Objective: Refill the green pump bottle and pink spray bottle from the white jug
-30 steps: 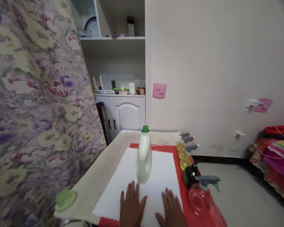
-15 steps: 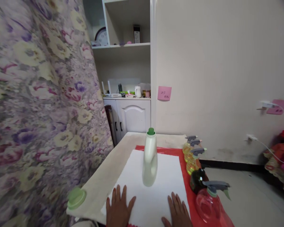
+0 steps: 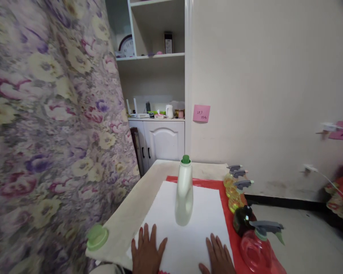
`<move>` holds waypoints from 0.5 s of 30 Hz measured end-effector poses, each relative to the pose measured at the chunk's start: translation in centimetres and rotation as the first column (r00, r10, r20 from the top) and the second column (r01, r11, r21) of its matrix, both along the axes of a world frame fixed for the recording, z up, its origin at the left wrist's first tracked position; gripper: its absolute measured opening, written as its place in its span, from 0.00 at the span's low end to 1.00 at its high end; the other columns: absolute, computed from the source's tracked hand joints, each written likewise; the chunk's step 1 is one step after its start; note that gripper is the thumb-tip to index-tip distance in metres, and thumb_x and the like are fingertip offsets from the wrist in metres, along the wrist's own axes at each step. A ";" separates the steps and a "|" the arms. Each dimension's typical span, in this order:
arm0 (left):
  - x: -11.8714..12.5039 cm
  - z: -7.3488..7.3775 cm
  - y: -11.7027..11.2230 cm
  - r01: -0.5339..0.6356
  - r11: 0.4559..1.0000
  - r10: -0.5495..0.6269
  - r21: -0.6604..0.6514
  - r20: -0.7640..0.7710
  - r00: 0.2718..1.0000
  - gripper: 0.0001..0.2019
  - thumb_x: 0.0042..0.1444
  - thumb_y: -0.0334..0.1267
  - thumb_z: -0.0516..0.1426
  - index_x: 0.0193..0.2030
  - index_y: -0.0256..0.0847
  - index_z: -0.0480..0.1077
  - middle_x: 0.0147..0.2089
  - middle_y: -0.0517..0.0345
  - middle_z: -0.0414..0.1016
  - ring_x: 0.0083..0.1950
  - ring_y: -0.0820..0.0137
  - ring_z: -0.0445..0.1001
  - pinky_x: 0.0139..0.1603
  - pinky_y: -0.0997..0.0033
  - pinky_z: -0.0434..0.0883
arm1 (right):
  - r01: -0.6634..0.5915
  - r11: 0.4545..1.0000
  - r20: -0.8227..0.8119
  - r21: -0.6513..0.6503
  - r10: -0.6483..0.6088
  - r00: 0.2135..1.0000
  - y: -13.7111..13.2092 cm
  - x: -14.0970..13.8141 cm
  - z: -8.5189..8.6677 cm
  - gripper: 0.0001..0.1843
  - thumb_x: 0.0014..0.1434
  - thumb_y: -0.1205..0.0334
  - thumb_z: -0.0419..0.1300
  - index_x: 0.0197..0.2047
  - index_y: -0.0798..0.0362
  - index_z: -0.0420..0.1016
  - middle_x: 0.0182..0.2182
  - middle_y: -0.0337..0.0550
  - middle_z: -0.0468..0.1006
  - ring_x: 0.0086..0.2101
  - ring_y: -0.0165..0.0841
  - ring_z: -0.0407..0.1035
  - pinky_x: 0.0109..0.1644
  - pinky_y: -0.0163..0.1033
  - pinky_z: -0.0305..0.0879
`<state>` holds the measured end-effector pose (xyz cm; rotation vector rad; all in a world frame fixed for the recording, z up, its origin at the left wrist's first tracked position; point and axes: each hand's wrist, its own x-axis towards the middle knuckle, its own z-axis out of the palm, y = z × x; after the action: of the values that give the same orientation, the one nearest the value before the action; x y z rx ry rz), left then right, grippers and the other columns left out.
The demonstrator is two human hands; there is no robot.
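Note:
A pale green detergent bottle stands upright on a white sheet, its green spout bare at the top. My left hand lies flat with fingers spread on the sheet's near left part, holding nothing. On the near right part rests my right hand, also flat, its fingers stretched out and apart from the bottle. A light green cap sits at the table's left front corner, beyond my left hand.
Along the right edge, on a red cloth, stand yellow spray bottles, a dark bottle and a pink spray bottle. A floral curtain hangs at left. Behind the table are a white cabinet and a wall.
The whole view has shifted slightly, so everything appears a little further right. Both hands and the bottle keep their places on the sheet.

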<state>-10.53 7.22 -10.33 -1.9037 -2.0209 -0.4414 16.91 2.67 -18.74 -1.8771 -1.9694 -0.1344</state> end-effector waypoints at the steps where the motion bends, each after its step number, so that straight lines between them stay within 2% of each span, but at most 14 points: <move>1: 0.0 0.0 0.0 0.002 1.000 -0.002 0.003 -0.001 1.000 0.31 0.56 0.55 0.51 0.62 0.40 0.67 0.67 0.37 0.64 0.68 0.45 0.59 0.64 0.39 0.53 | -0.031 0.999 -0.005 -0.024 0.031 1.000 0.0 0.2 0.0 0.41 0.55 0.33 0.50 0.63 0.53 0.64 0.63 0.54 0.62 0.62 0.54 0.59 0.61 0.61 0.62; 4: 0.0 -0.1 -0.1 0.007 1.000 -0.007 0.004 0.001 1.000 0.31 0.56 0.55 0.51 0.62 0.39 0.66 0.67 0.37 0.64 0.68 0.45 0.59 0.64 0.38 0.53 | -0.086 0.994 -0.012 -0.067 0.085 0.996 -0.1 0.8 0.2 0.40 0.57 0.34 0.48 0.64 0.51 0.60 0.64 0.53 0.59 0.62 0.53 0.58 0.60 0.61 0.63; 9: -0.1 -0.3 -0.2 0.018 0.999 -0.018 0.028 -0.012 1.000 0.31 0.58 0.56 0.49 0.62 0.39 0.66 0.66 0.36 0.64 0.67 0.45 0.60 0.64 0.38 0.53 | -0.088 0.994 -0.008 -0.059 0.087 0.996 -0.3 1.0 0.6 0.39 0.58 0.34 0.49 0.65 0.51 0.59 0.65 0.52 0.58 0.62 0.53 0.57 0.61 0.61 0.62; 15: -0.1 -0.3 -0.2 0.030 0.999 -0.030 0.028 0.001 1.000 0.31 0.58 0.55 0.50 0.62 0.37 0.66 0.67 0.33 0.63 0.67 0.43 0.60 0.63 0.37 0.53 | -0.081 0.995 0.016 -0.066 0.082 0.997 -0.9 0.4 1.9 0.41 0.59 0.34 0.46 0.65 0.55 0.60 0.64 0.54 0.57 0.62 0.53 0.56 0.61 0.61 0.63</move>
<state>-10.62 6.99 -10.68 -1.9204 -1.9787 -0.4758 17.36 1.82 -16.88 -1.8383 -2.0827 -0.0655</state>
